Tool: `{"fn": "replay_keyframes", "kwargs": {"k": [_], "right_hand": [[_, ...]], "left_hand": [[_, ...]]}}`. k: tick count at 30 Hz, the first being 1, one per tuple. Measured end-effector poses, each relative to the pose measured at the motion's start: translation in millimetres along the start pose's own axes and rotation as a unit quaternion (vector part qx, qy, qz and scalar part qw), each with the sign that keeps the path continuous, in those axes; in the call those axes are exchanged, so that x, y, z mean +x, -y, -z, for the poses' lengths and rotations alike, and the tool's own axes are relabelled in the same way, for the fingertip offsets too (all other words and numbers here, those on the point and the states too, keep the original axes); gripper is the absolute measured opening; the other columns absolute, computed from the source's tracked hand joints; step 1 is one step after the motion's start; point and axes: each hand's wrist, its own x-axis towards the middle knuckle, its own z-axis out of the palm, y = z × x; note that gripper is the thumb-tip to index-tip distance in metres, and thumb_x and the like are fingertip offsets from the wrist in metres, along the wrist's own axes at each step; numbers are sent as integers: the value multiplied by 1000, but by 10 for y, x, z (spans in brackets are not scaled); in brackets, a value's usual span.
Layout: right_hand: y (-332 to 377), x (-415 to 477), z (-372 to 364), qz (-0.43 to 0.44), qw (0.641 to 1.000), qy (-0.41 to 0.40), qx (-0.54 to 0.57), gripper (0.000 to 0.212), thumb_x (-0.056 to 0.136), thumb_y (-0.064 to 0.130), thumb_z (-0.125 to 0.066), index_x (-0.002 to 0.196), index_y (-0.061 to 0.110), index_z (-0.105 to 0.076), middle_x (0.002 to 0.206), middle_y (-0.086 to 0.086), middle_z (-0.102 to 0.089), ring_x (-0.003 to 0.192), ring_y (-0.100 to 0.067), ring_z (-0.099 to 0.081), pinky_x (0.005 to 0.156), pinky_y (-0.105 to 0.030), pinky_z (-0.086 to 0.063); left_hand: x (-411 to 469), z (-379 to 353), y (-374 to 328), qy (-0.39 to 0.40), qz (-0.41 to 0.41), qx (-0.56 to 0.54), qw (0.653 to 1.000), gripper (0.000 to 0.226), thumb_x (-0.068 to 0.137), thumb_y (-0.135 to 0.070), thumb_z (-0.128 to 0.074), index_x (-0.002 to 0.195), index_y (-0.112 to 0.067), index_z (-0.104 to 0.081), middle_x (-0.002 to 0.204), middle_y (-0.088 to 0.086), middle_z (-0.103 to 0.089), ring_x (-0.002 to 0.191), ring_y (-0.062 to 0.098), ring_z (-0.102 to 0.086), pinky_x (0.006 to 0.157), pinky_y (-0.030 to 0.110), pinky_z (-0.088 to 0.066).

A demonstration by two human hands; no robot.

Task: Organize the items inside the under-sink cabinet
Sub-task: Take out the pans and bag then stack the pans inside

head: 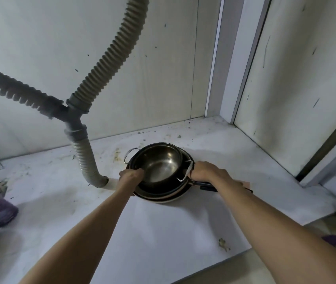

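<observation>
- The stack of pans [158, 191] stands on the white cabinet floor [163, 232], near the middle, a little to the right of the drain pipe
- On top of the stack sits one steel pot [158, 160]: round, deep, shiny inside with a dull brown mark at the bottom, and it has two thin wire handles [130, 154], one at each side
- Under it I count at least two dark, shallow round pans, and at the very bottom one cream-coloured pan [169, 199]; black straight pan handles [208, 186] point out to the right
- The left grip [131, 175] is clenched over the left rim of the stack, with the fingers curled down on the edge
- The right grip [204, 171] is clenched over the right rim, just beside the right wire handle; the black handles pass under its wrist
- So the stack lies directly between the two grips, touched by both
- Three grey ribbed hoses [111, 58] meet at one smooth plastic Y-joint [74, 113]; the lowest hose bends into the floor just left of the stack
- The floor is matt, with stains and small dark crumbs
</observation>
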Motion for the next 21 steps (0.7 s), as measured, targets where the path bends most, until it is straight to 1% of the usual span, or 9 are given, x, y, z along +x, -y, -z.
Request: {"fn": "replay_keyframes", "kwargs": {"k": [2, 3, 6, 8, 11, 13, 14, 17, 21], "right_hand": [[-7, -101, -13, 19, 997, -51, -53, 42, 95, 41, -43, 120, 11, -58, 123, -12, -62, 106, -30, -59, 82, -34, -47], [-29, -167, -34, 25, 994, -77, -77, 50, 97, 45, -40, 129, 9, -52, 129, -15, -58, 113, -32, -56, 88, -38, -46], [-148, -357, -147, 51, 979, -130, -149, 77, 97, 61, -27, 153, 10, -18, 152, -17, -34, 137, -36, -33, 110, -51, -30], [-233, -502, -221, 74, 971, -141, -179, 82, 95, 66, -30, 155, 14, -11, 152, -14, -34, 136, -35, -36, 108, -50, -31], [-380, -709, -212, 86, 968, -139, -189, 82, 87, 59, -53, 152, 21, -20, 133, -10, -54, 114, -33, -56, 90, -40, -43], [-499, -821, -189, 83, 965, -140, -207, 76, 85, 45, -64, 148, 24, -27, 122, -9, -58, 103, -31, -60, 81, -36, -45], [-570, -865, -174, 77, 962, -148, -215, 70, 84, 34, -67, 144, 24, -33, 116, -8, -60, 98, -29, -61, 77, -34, -45], [-714, -901, -86, 54, 966, -157, -197, 53, 77, 14, -68, 127, 21, -50, 103, -7, -64, 86, -27, -62, 65, -29, -43], [-707, -845, 46, 16, 979, -137, -148, 38, 70, 17, -76, 105, 17, -61, 98, -5, -67, 82, -24, -60, 62, -27, -39]], "left_hand": [[-43, -65, 71, -63, -31, 52, 996, 73, 89, -41, -51, 141, 3, -25, 137, 23, -42, 125, 41, -43, 101, 47, -42], [-117, -93, 106, -99, -79, 91, 988, 80, 92, -50, -46, 145, 3, -17, 145, 24, -32, 135, 40, -31, 108, 48, -32], [-364, -167, 213, -187, -293, 194, 917, 82, 94, -61, -29, 151, -5, -9, 156, 20, -17, 146, 33, -10, 115, 54, -11], [-471, -207, 281, -175, -410, 255, 858, 82, 92, -66, -23, 153, -12, -13, 158, 12, -19, 147, 28, -11, 118, 50, -5], [-600, -286, 418, -134, -540, 346, 756, 91, 85, -73, -30, 153, -15, -16, 155, 10, -29, 144, 27, -27, 119, 48, -11], [-592, -346, 516, -116, -582, 423, 685, 104, 77, -64, -58, 152, -15, -5, 152, 15, -33, 139, 32, -35, 115, 50, -24], [-590, -374, 543, -111, -579, 454, 668, 114, 70, -56, -71, 152, -15, -2, 150, 17, -36, 136, 34, -39, 112, 51, -30], [-605, -434, 531, -127, -547, 483, 672, 122, 51, -28, -86, 151, -12, -16, 141, 21, -46, 122, 37, -51, 98, 53, -44], [-589, -487, 446, -127, -538, 493, 672, 127, 50, -20, -85, 151, -15, -9, 141, 20, -45, 122, 37, -50, 95, 51, -45]]}}
